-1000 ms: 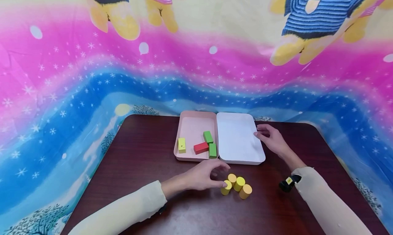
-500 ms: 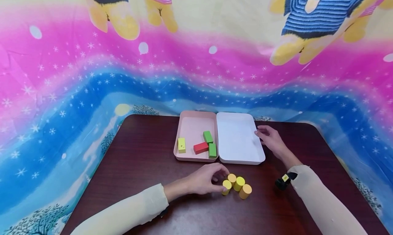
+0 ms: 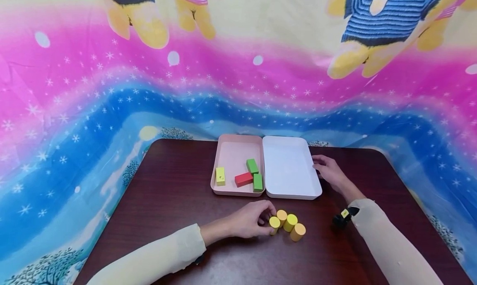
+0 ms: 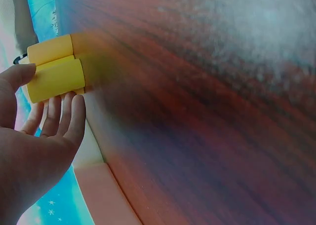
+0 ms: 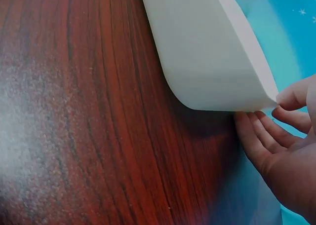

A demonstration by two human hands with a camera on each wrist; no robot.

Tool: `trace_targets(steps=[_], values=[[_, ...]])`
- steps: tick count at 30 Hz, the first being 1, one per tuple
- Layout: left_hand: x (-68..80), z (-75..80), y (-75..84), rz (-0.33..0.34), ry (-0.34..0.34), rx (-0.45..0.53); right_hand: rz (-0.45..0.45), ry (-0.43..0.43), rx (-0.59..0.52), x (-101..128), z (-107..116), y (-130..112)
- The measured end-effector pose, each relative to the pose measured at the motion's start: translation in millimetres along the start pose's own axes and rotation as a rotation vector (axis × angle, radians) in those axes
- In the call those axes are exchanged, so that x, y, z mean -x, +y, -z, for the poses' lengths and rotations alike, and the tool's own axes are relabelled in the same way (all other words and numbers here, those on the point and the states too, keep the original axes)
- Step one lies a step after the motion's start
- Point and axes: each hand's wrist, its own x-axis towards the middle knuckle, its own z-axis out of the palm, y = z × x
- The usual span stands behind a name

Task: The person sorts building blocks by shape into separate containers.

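My left hand [image 3: 250,219] is at a small group of wooden cylinder blocks standing on the table. Its thumb and fingers pinch the leftmost block, a yellow cylinder [image 3: 274,223]; in the left wrist view the thumb lies along one side of this yellow cylinder [image 4: 57,81] and the fingertips curl at the other. Close beside it stand a light orange cylinder [image 3: 282,217], another yellow cylinder [image 3: 291,222] and a second light orange cylinder [image 3: 297,232]. My right hand [image 3: 333,175] touches the right side of a white tray [image 3: 288,169], thumb tip at the rim [image 5: 269,94], relaxed fingers against the outer wall.
Left of the white tray, against it, a pink tray [image 3: 238,150] holds a yellow block [image 3: 220,176], a red block [image 3: 243,179] and two green blocks [image 3: 252,166]. All stand on a dark wooden table [image 3: 179,173] with a printed cloth [image 3: 238,82] behind.
My left hand has lowered slightly and closed its thumb and fingers on the leftmost yellow cylinder. My right thumb has drawn back from over the white tray to its rim.
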Motion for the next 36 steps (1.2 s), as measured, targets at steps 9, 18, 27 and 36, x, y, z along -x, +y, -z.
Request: trace_targets(steps=[9,18,27,36], values=[[-1.4,-5.5,-3.3,-0.005,0.023,-0.030,-0.021,-0.021,-0.025,-1.2,0.3,1.0],[-3.3,-7.3,-4.8,-0.011,0.021,-0.023,-0.028,0.026,0.018,-0.1,-3.9,-0.5],[-3.8,-9.9,-7.3,-0.025,0.012,-0.014,0.000,0.054,0.048,2.2,-5.8,2.2],[0.2,-4.5,-9.2,-0.039,-0.010,0.050,0.008,0.066,0.071,0.5,-6.8,4.2]])
